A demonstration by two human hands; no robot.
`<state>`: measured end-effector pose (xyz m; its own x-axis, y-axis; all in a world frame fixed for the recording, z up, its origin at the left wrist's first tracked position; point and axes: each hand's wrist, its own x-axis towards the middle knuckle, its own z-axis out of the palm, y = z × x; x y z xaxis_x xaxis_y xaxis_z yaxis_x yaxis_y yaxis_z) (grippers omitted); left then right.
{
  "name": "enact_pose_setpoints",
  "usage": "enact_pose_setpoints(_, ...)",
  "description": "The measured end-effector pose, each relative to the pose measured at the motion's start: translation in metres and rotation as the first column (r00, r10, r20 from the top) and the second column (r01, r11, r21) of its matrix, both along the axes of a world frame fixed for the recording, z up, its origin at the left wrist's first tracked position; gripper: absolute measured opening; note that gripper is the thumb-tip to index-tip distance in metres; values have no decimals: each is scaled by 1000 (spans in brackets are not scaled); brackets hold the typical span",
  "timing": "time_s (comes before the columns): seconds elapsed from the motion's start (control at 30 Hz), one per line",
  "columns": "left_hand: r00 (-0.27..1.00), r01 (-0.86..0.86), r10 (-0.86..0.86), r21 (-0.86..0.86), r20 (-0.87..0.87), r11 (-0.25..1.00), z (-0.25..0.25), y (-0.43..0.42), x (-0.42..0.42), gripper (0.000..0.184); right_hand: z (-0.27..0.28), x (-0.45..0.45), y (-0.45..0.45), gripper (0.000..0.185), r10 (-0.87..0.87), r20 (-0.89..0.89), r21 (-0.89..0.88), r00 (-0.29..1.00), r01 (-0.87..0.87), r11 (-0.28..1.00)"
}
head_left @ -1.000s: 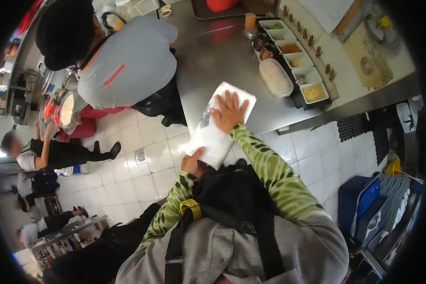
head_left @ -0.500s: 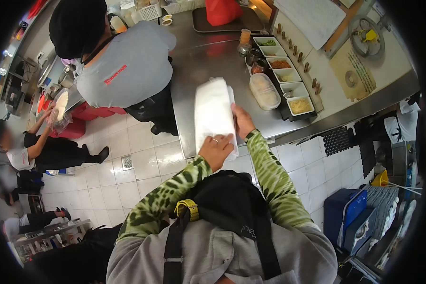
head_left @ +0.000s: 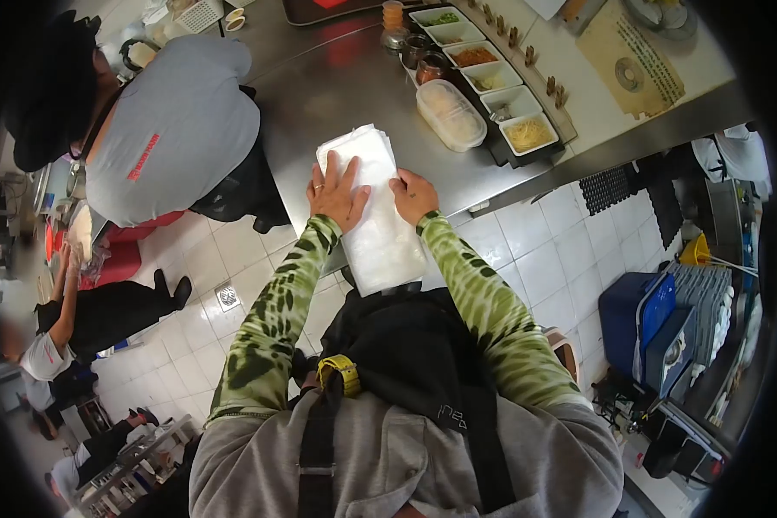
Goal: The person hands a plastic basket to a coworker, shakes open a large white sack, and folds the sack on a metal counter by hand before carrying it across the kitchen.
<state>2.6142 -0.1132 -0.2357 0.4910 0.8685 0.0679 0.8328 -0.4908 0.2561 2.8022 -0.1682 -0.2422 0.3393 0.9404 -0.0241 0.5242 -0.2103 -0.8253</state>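
A stack of thin white sheets, plastic or paper, lies at the counter's front edge. Its near end sticks out over the edge towards my apron. My left hand rests flat on top of its far half, fingers spread, a ring on one finger. At the stack's right side, my right hand grips the edge with the thumb on that side and the fingers curled; part of its hold is hidden. Green-patterned sleeves cover both forearms.
The steel counter carries a lidded plastic tub, several white trays of toppings such as shredded yellow food, and jars. A co-worker in a grey shirt stands close on the left. A blue cooler stands right.
The stack has come nearer my body, its near end now past the counter edge. My left hand has gone from the near end to lying spread on the far half. My view has shifted.
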Motion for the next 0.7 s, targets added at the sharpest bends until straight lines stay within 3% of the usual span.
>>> enact_pose_setpoints(0.13,998,69,-70,-6,-3,998,-1,17,3,76,-4,12,15,23,143,44,-58,989,-140,988)
enact_pose_setpoints(0.17,997,59,-57,42,-60,997,-2,21,5,79,-1,13,20,21,144,30,-59,989,-142,988)
enact_pose_setpoints(0.23,995,-67,65,-29,-73,997,-2,24,23,80,-8,15,35,21,136,18,-58,990,-135,989)
enact_pose_setpoints(0.3,982,-183,175,-154,-69,971,13,19,42,81,-16,13,35,23,86,-218,106,972,-64,992)
enact_pose_setpoints(0.33,980,-192,183,-123,-79,974,7,16,44,81,-18,13,33,25,74,-330,179,941,-15,984)
enact_pose_setpoints(0.37,977,-202,195,-88,-82,975,0,15,46,81,5,22,20,31,137,-240,-9,961,-143,990)
enact_pose_setpoints(0.43,973,-227,223,-65,-65,972,-5,18,50,80,4,19,-26,32,26,-186,-87,982,-42,995)
enact_pose_setpoints(0.5,971,-232,228,-50,-64,971,-3,18,50,80,27,17,-69,37,77,-149,-294,986,-119,948)
enact_pose_setpoints(0.57,970,-225,224,3,-96,974,5,30,53,80,21,8,-104,44,-5,-204,-285,979,-55,957)
enact_pose_setpoints(0.6,967,-214,218,39,-130,976,11,39,57,80,17,5,-109,46,-105,-354,-358,929,-31,933)
enact_pose_setpoints(0.67,961,-193,196,33,-196,981,17,57,66,79,15,-4,-116,50,-329,-594,-501,734,-17,865)
enact_pose_setpoints(0.7,957,-187,182,-3,-225,982,21,67,70,78,17,0,-113,55,-416,-626,-616,660,-91,783)
